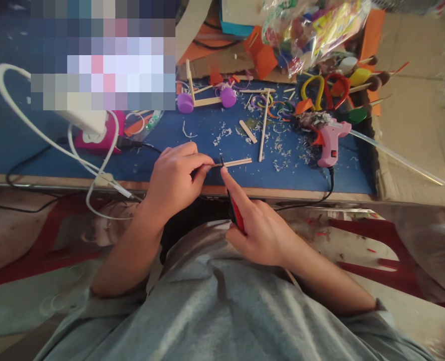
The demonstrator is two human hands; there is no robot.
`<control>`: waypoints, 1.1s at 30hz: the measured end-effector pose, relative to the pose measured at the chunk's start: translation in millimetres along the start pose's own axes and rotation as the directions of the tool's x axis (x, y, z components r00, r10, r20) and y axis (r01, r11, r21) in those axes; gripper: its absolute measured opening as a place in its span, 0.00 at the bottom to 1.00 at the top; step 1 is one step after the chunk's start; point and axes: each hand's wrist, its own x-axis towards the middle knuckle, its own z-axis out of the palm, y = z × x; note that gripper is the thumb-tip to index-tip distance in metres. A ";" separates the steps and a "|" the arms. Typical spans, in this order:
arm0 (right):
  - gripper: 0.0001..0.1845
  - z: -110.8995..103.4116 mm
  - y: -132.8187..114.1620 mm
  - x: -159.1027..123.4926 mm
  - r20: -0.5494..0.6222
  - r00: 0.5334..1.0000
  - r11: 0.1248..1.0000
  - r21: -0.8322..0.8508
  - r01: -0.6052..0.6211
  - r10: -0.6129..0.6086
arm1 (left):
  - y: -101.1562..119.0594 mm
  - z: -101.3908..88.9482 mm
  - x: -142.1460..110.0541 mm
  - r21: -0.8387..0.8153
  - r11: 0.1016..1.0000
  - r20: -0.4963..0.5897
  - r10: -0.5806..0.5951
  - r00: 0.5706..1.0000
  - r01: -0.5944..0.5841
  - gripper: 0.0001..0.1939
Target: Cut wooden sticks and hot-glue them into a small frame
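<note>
Two hands, head view: left hand (pixel 179 173) pinches thin wooden strips (pixel 239 163) above the blue table (pixel 354 173) near its front edge; right hand (pixel 262 228) grips a red-and-black cutter (pixel 237 213), blade at the strips. Pink glue gun (pixel 329 143) lies to the right.

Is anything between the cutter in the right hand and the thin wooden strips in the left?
Nothing visible: the dark end of the red-handled cutter in the right hand appears to meet the thin wooden strips just beyond the left hand's fingertips. The loose wooden stick lies off to the side.
</note>
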 end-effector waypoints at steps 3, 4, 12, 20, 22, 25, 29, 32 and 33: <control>0.58 1.5 0.5 -0.6 -0.012 1.000 1.000 -0.004 0.001 -0.001 | 0.6 -0.2 -0.4 0.000 1.000 -0.004 -0.004 1.000 0.004 0.12; 0.57 2.3 0.6 -1.8 -0.013 1.000 1.000 -0.002 0.006 -0.006 | 0.8 -0.2 -0.5 -0.002 1.000 -0.006 -0.006 1.000 0.006 0.12; 0.57 2.4 -0.1 2.1 -0.012 1.000 1.000 -0.010 -0.003 0.003 | -0.4 0.8 -0.7 -0.011 1.000 -0.012 0.007 1.000 -0.007 0.12; 0.57 4.0 -2.4 -3.5 0.009 1.000 1.000 -0.020 0.011 -0.011 | 0.2 0.4 -1.2 -0.005 1.000 -0.006 -0.005 1.000 0.005 0.12; 0.57 3.6 -1.9 -1.6 0.012 1.000 1.000 -0.007 0.004 -0.003 | -0.2 0.5 -1.3 -0.005 1.000 -0.006 0.000 1.000 0.000 0.12; 0.58 2.9 -1.3 2.6 0.005 1.000 1.000 -0.008 -0.016 0.016 | -0.4 0.7 -1.3 -0.010 1.000 -0.005 -0.003 1.000 0.003 0.12; 0.58 3.9 -1.3 0.3 0.008 1.000 1.000 -0.029 -0.004 0.004 | -0.3 1.2 -1.6 -0.012 1.000 -0.008 -0.009 1.000 0.009 0.12; 0.58 2.8 -1.2 -2.4 0.029 1.000 1.000 -0.011 0.008 -0.008 | -1.1 1.8 -1.7 -0.006 1.000 -0.015 0.000 1.000 0.000 0.12; 0.58 1.8 -1.0 -2.2 0.033 0.999 1.000 -0.001 0.007 -0.007 | -1.6 2.0 -1.7 -0.005 1.000 -0.018 0.007 1.000 -0.007 0.12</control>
